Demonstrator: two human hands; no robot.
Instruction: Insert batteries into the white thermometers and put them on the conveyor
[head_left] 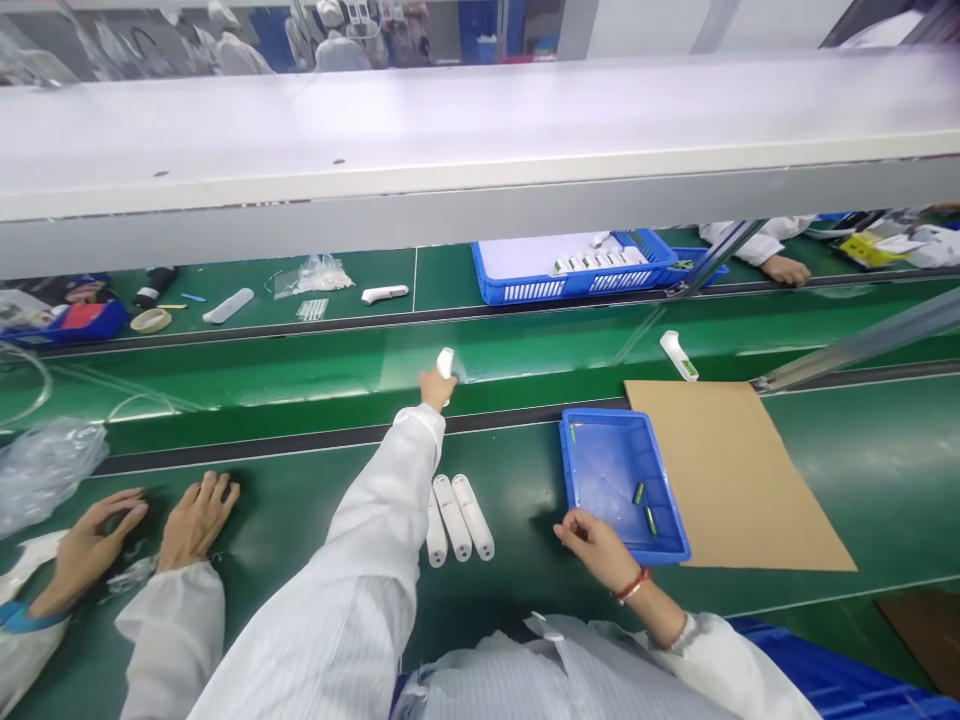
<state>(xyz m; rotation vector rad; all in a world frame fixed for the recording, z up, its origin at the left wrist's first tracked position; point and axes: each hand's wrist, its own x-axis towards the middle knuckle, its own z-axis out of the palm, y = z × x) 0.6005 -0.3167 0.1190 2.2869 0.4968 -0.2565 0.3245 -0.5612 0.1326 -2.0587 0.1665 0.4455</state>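
My left hand (435, 388) is stretched out to the moving green belt (300, 365), closed around a white handheld device (445, 361) that stands on the belt. My right hand (596, 548) rests with curled fingers at the near left corner of a small blue tray (600, 455); I cannot make out what is in it. A few small green batteries (640, 493) lie in the tray. Three white tube-shaped parts (457, 518) lie side by side on the table beside my left sleeve.
A brown cardboard sheet (739, 470) lies right of the tray. Another white device (679, 355) rides the belt. Across the belt stand a blue basket (525, 290) and a co-worker's hand (784, 270). Another person's two hands (150, 525) and a plastic bag (45, 465) are at my left.
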